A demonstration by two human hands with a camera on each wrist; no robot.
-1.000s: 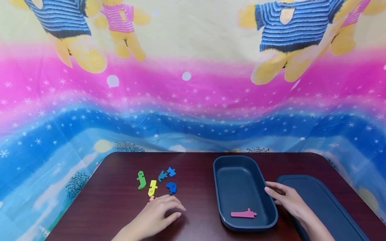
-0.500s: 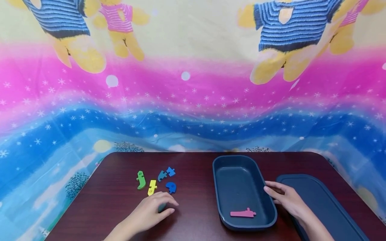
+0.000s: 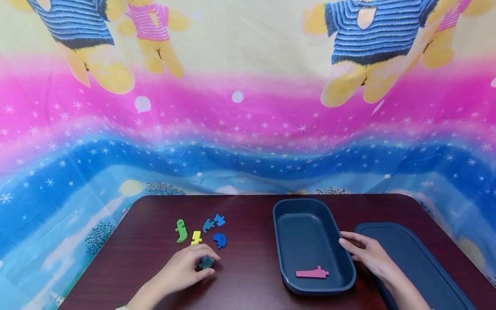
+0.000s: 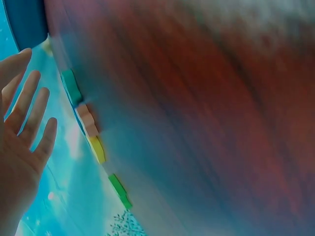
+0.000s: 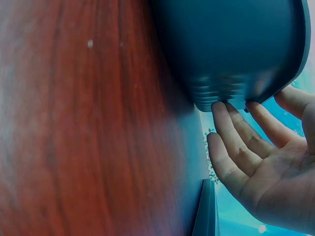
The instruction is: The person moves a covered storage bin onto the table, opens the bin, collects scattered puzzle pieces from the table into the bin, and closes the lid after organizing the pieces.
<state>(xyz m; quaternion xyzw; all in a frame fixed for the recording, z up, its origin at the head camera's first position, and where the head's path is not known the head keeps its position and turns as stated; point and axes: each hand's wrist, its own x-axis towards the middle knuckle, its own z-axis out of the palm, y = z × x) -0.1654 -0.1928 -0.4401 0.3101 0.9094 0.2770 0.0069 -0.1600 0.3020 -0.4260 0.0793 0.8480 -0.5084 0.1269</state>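
Note:
My left hand (image 3: 186,267) hovers over the puzzle pieces, thumb and fingers spread apart. A dark teal piece (image 3: 207,262) shows in the gap between them, and the left wrist view has it lying on the table. Close by lie a peach piece (image 4: 87,120), a yellow piece (image 3: 196,237), a green piece (image 3: 181,231) and several blue or teal ones, such as a royal blue piece (image 3: 219,240). Fairly straight fingers of my right hand (image 3: 370,254) touch the right outer wall of a dark blue plastic box (image 3: 304,241). Inside it lies a pink piece (image 3: 312,273).
A dark blue lid (image 3: 410,254) lies on the table to the right of the box, partly behind my right forearm. Behind the dark wooden table (image 3: 248,241) hangs a printed cloth (image 3: 248,129) with bears and snowflakes.
My left hand has shifted left and slightly up over the pieces, so the dark teal piece now shows and more of the yellow one is covered. The right hand stays at the box.

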